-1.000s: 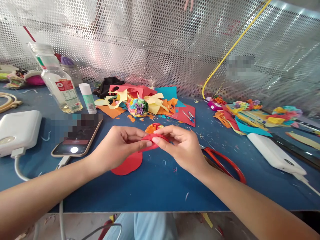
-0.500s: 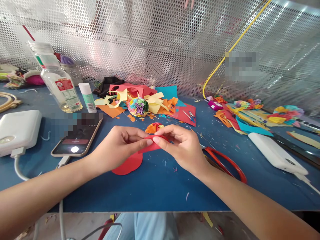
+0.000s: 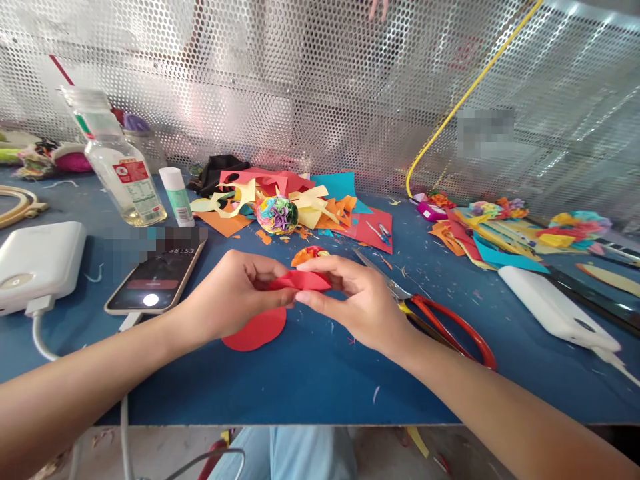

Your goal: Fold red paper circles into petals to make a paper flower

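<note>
Between my two hands, above the blue table, is a folded piece of red paper [image 3: 306, 281]. My left hand [image 3: 247, 287] pinches its left end between thumb and fingers. The thumb and fingertips of my right hand [image 3: 353, 291] close on its middle and right part, where a pointed end shows. Below my left hand a round red paper piece [image 3: 256, 331] lies flat on the table. Just behind the fingers sits a small orange, red and yellow paper flower [image 3: 303, 256], partly hidden. Scissors with red handles [image 3: 447, 327] lie beside my right hand, partly under the wrist.
A paper flower ball [image 3: 277, 215] sits among coloured paper scraps [image 3: 320, 203]. At left stand a glass bottle [image 3: 133, 180], a glue stick [image 3: 176, 198], a phone [image 3: 155, 277] and a white power bank [image 3: 40, 263]. Another white power bank [image 3: 557, 310] lies right, before a perforated metal screen [image 3: 320, 87].
The red paper has shifted slightly left and turned, and its pointed right end now shows. My right hand has moved a little left, uncovering more of the scissors.
</note>
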`<state>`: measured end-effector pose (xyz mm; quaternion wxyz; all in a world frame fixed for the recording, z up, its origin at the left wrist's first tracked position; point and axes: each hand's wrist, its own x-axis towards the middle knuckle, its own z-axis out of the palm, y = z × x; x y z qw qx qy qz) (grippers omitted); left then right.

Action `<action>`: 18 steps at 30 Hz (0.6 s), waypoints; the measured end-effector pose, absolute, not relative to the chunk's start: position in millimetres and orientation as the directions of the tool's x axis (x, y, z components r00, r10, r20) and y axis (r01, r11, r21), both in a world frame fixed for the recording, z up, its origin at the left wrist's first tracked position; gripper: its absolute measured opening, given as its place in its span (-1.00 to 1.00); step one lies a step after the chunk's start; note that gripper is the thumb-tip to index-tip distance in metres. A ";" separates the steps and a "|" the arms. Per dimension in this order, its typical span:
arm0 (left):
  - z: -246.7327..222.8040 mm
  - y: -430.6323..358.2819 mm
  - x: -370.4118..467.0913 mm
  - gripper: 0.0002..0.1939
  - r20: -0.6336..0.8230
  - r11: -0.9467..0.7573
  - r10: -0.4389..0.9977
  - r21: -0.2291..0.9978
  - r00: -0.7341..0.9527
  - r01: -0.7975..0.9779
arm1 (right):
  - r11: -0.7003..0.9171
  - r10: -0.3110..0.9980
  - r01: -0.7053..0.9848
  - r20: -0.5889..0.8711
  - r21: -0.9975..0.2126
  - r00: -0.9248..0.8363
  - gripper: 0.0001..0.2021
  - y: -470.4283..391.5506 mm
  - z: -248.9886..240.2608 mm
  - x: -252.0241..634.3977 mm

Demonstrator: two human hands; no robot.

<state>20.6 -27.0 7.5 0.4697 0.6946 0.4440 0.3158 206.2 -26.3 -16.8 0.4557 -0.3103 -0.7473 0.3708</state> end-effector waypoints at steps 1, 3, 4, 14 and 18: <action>7.6 -26.7 20.4 -0.91 0.023 -0.166 0.913 0.933 0.407 0.320 | 0.510 0.812 0.125 0.428 -0.851 -0.398 -0.73 -25.4 -17.1 206.7; 7.1 -25.8 20.5 -0.92 0.009 -0.147 0.910 0.942 0.415 0.302 | 0.466 0.837 0.159 0.375 -0.870 -0.397 -0.70 -23.3 -17.7 207.9; 6.7 -25.1 20.6 -0.91 -0.005 -0.131 0.906 0.948 0.424 0.290 | 0.445 0.851 0.184 0.349 -0.876 -0.392 -0.69 -22.1 -17.9 208.5; 16.0 -20.8 13.5 -0.15 -0.173 0.084 0.855 0.976 0.489 0.200 | 0.288 0.843 0.087 0.210 -0.954 -0.495 -0.78 -9.4 -13.9 214.9; 18.6 -19.8 9.0 -0.11 -0.249 0.172 0.797 0.967 0.549 0.189 | 0.306 0.834 0.170 0.178 -0.937 -0.523 -0.80 -6.2 -14.7 217.5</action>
